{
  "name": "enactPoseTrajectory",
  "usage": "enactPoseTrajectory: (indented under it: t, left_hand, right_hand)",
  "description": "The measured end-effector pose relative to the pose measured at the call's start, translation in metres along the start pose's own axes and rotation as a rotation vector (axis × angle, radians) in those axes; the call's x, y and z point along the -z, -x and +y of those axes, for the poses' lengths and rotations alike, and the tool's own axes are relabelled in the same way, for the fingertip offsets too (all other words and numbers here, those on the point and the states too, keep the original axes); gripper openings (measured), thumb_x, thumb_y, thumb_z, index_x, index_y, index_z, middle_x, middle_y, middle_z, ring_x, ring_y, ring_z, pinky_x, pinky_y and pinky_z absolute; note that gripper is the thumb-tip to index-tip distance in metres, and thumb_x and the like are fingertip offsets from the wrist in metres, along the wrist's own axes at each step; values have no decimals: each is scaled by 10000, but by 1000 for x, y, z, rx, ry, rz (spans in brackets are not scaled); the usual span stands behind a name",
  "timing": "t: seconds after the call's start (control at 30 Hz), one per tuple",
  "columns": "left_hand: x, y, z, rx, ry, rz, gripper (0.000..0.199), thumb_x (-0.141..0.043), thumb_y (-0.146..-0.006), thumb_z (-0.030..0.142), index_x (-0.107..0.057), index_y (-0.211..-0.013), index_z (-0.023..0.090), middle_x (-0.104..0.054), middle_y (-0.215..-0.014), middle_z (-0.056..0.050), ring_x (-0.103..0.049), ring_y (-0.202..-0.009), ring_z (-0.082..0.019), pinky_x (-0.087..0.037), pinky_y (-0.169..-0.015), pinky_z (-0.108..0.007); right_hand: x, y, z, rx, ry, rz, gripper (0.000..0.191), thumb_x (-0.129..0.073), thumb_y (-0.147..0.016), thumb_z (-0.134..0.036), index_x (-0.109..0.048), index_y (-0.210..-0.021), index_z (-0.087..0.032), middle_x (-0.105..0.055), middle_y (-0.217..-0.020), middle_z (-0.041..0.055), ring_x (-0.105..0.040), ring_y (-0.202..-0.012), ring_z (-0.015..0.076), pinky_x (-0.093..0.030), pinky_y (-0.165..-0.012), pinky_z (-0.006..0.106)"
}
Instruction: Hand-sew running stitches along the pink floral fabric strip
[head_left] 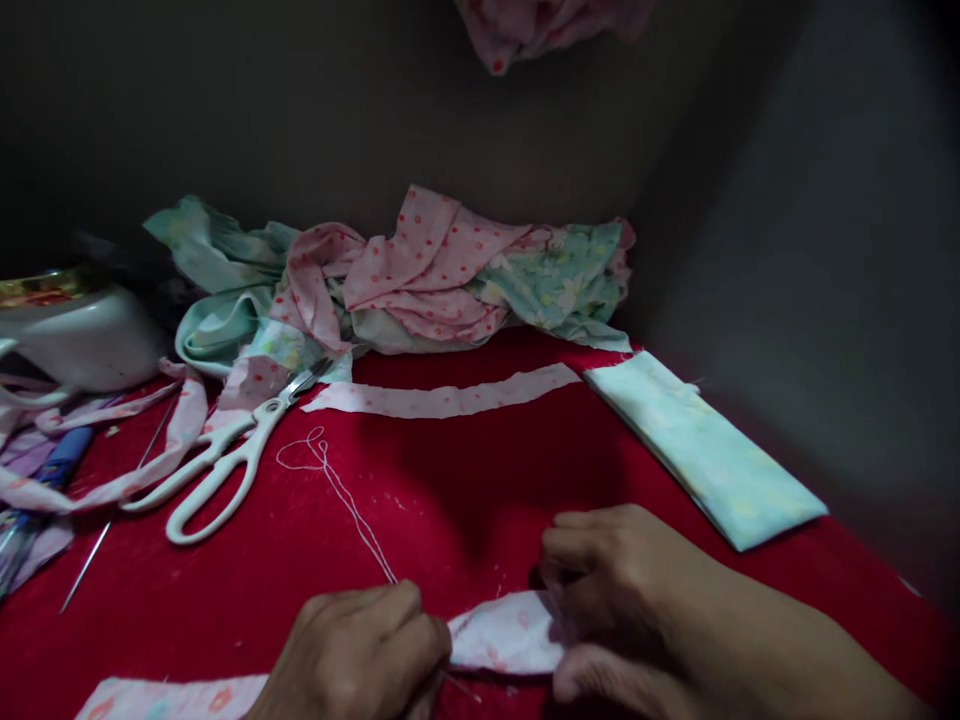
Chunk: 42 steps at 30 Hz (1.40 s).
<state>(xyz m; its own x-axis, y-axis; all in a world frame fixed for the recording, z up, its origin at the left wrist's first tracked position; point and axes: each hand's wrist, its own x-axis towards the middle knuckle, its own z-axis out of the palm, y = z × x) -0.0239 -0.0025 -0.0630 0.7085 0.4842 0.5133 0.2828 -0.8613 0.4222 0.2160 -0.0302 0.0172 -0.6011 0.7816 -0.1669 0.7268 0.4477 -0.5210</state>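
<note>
A strip of pale pink printed fabric (506, 635) runs between my two hands, low in the view. My left hand (360, 645) is closed on it, and more of the strip comes out at the lower left. On the right, my right hand (615, 600) grips the other end between thumb and curled fingers. White thread (349, 497) trails over the red cloth from my left hand and ends in loops. A thin needle-like line shows just below the strip by my left hand, too faint to be sure of.
White-handled scissors (225, 460) lie on the red cloth (465, 480) at left, beside a thin metal rod (90, 560). Behind are a curved pink strip (450, 398), heaped fabric (442, 270) and a white cup (90, 340). Folded green fabric (705, 450) lies at right.
</note>
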Motion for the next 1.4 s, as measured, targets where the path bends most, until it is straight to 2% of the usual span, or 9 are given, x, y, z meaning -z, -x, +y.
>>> enactPoseTrajectory:
  t: [0.17,0.27,0.43,0.6,0.77,1.03,1.13,1.27,1.4]
  left_hand:
    - [2,0,0,7,2,-22,269,-371,-791,-7,-516,-655,176,-425,-516,20,-372,-402,-118,-194,-383,-257]
    - [2,-1,1,5,-10,-21,267,-383,-790,-1,-499,-628,176,-418,-509,20,-376,-404,-119,-201,-382,-256]
    - [5,-8,4,-12,-25,8,244,-416,-805,32,-538,-647,172,-439,-507,19,-396,-399,-122,-238,-369,-242]
    - [16,-12,13,121,-1,-161,240,-452,-823,33,-571,-650,150,-497,-544,-10,-469,-464,-142,-342,-421,-240]
    - [17,-10,13,126,-8,-169,270,-436,-833,47,-550,-612,154,-478,-527,-6,-451,-450,-140,-340,-411,-237]
    - [16,-13,15,148,-43,-165,285,-408,-843,78,-587,-633,151,-509,-542,-26,-482,-463,-152,-405,-431,-246]
    - [20,-15,20,153,-55,-188,294,-396,-848,97,-597,-642,156,-540,-570,-38,-507,-484,-160,-424,-454,-259]
    - [14,-15,18,156,-61,-196,290,-403,-838,96,-573,-612,163,-529,-559,-34,-491,-471,-152,-380,-427,-243]
    - [12,-14,16,150,-37,-215,265,-408,-828,90,-559,-624,165,-527,-560,-28,-492,-473,-144,-365,-426,-228]
  right_hand:
    - [-14,-12,4,-51,-103,316,123,-513,-858,-179,-629,-830,-149,-575,-830,50,-512,-733,149,-377,-611,257]
    - [-23,-20,2,-13,-87,273,127,-577,-821,-201,-635,-933,-188,-595,-908,45,-507,-795,170,-378,-658,277]
    - [-29,-21,1,15,-26,226,67,-579,-831,-227,-633,-835,-188,-600,-805,23,-463,-733,160,-334,-631,281]
    - [-37,-20,1,91,44,281,111,-544,-825,-166,-589,-724,-168,-587,-713,8,-424,-671,145,-270,-610,303]
    - [-39,-20,-2,166,109,317,151,-535,-840,-188,-641,-732,-190,-586,-677,1,-403,-622,137,-244,-613,324]
    - [-27,-15,-14,32,45,175,125,-580,-743,-136,-671,-801,-200,-557,-781,19,-449,-733,170,-321,-719,331]
    - [-33,-15,-18,-26,23,227,81,-604,-792,-242,-679,-788,-210,-572,-795,21,-479,-755,176,-341,-753,337]
    - [-47,-18,-18,-44,35,376,174,-571,-828,-227,-669,-689,-188,-571,-703,22,-471,-665,154,-343,-660,309]
    - [-52,-21,-15,-113,-135,339,177,-611,-788,-194,-644,-616,-165,-558,-635,11,-469,-622,133,-343,-613,278]
